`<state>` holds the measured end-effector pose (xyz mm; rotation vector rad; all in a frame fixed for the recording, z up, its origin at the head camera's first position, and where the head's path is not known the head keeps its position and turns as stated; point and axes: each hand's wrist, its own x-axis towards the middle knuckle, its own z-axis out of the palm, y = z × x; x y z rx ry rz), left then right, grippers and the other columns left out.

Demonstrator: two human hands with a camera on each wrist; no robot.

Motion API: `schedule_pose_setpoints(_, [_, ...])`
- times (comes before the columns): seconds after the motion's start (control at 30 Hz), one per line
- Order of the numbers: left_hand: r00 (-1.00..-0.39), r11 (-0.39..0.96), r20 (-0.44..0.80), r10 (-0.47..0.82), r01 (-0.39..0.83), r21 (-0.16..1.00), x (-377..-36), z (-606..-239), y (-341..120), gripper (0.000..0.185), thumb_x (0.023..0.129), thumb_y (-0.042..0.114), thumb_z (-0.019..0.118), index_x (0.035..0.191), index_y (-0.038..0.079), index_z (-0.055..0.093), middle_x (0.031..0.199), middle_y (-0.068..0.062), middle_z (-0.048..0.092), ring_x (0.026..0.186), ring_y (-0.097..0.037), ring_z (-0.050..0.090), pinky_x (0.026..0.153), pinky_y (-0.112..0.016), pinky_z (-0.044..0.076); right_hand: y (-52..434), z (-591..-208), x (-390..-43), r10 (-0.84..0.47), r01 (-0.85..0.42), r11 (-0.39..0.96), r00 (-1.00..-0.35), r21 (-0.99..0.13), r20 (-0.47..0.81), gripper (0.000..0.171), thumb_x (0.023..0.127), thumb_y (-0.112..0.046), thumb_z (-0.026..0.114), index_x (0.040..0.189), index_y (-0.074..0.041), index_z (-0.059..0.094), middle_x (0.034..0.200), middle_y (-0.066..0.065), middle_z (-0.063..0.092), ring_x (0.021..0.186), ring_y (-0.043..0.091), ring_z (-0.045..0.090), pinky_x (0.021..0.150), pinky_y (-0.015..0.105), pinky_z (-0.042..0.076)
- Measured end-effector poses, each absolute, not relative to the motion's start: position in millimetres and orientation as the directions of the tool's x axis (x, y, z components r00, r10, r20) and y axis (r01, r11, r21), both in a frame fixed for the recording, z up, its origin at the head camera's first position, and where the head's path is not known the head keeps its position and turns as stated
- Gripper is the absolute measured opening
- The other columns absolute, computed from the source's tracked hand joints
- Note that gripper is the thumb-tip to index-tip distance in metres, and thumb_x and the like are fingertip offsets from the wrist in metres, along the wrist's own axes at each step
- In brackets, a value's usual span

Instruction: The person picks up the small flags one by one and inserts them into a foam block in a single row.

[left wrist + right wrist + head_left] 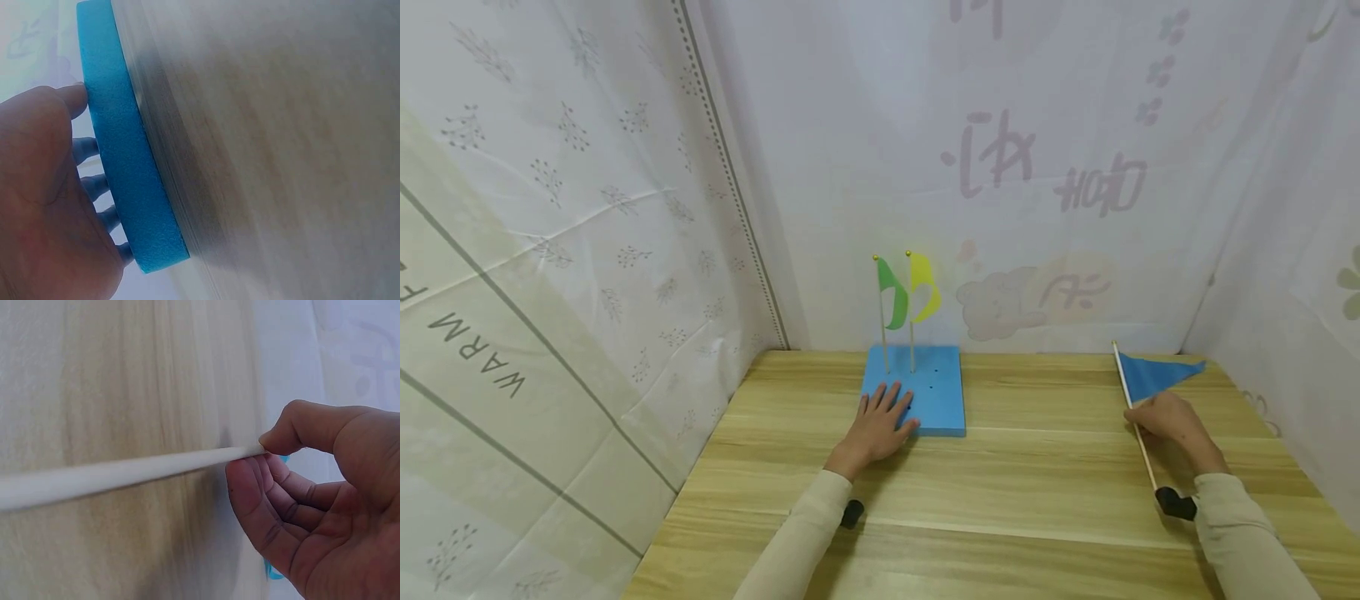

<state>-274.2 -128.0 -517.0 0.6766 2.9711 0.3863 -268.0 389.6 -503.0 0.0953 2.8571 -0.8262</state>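
A blue foam board [943,408] with small holes lies at the back of the table. My left hand [878,429] rests on its front left part, fingers spread; the left wrist view shows the fingertips on top of the thick board [128,156]. A green flag [895,312] and a yellow flag [928,292] stand upright in the board on thin sticks. Off to the right, my right hand [1172,425] pinches the stick of a blue flag [1150,377] between thumb and index finger. In the right wrist view the white stick [125,472] runs left from the fingertips.
The wooden table [1037,483] reaches back to a hanging printed cloth [865,167], and more cloth [587,250] hangs at the left and right sides. Black wrist devices [1176,504] show at both cuffs.
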Motion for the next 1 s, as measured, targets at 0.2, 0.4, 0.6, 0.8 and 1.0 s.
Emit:
schedule_pose_setpoints(0.2, [-0.903,0.873,-0.012,0.429,0.411,0.261,-274,-517,-128,0.066,0.114,0.05,0.045,0.168,0.015,0.036,0.178,-0.015,0.024,0.165,-0.043,0.018,0.131,-0.067,0.017,386,-499,-272,0.013,0.089,0.832,-0.99,-0.548,-0.141,0.04,0.096,-0.027,0.066,0.063,-0.006,0.072,0.059,-0.002,0.066,0.065,0.017,0.061,0.065,0.032,0.049])
schedule_pose_setpoints(0.4, [-0.902,0.871,-0.011,0.432,0.414,0.265,-275,-519,-128,0.065,0.114,0.05,0.044,0.169,0.015,0.035,0.178,-0.015,0.023,0.165,-0.044,0.018,0.131,-0.067,0.017,381,-495,-275,-0.005,0.061,0.805,-0.994,-0.589,-0.11,0.038,0.1,-0.025,0.064,0.067,-0.006,0.071,0.061,-0.003,0.068,0.064,0.014,0.064,0.064,0.031,0.051])
schedule_pose_setpoints(0.6, [-0.901,0.872,-0.003,0.434,0.419,0.254,-276,-520,-128,0.065,0.114,0.05,0.044,0.169,0.016,0.035,0.178,-0.014,0.023,0.165,-0.043,0.018,0.132,-0.067,0.017,373,-491,-276,-0.009,0.047,0.755,-0.997,-0.654,-0.082,0.033,0.102,-0.022,0.064,0.087,0.006,0.072,0.074,0.005,0.076,0.068,0.015,0.073,0.066,0.034,0.06])
schedule_pose_setpoints(0.8, [-0.901,0.871,-0.003,0.434,0.419,0.258,-278,-522,-128,0.065,0.114,0.049,0.044,0.169,0.016,0.035,0.178,-0.014,0.023,0.165,-0.043,0.017,0.132,-0.067,0.016,364,-485,-277,-0.004,0.053,0.725,-0.997,-0.687,-0.08,0.037,0.105,-0.023,0.063,0.102,0.013,0.068,0.082,0.013,0.076,0.072,0.016,0.076,0.073,0.043,0.066])
schedule_pose_setpoints(1.0, [-0.9,0.867,0.015,0.435,0.424,0.263,-276,-521,-128,0.064,0.114,0.045,0.048,0.168,0.013,0.037,0.177,-0.017,0.025,0.164,-0.045,0.02,0.131,-0.068,0.017,355,-479,-277,0.0,0.043,0.711,-0.998,-0.701,-0.061,0.035,0.105,-0.021,0.063,0.106,0.014,0.064,0.084,0.016,0.075,0.072,0.019,0.077,0.076,0.049,0.067])
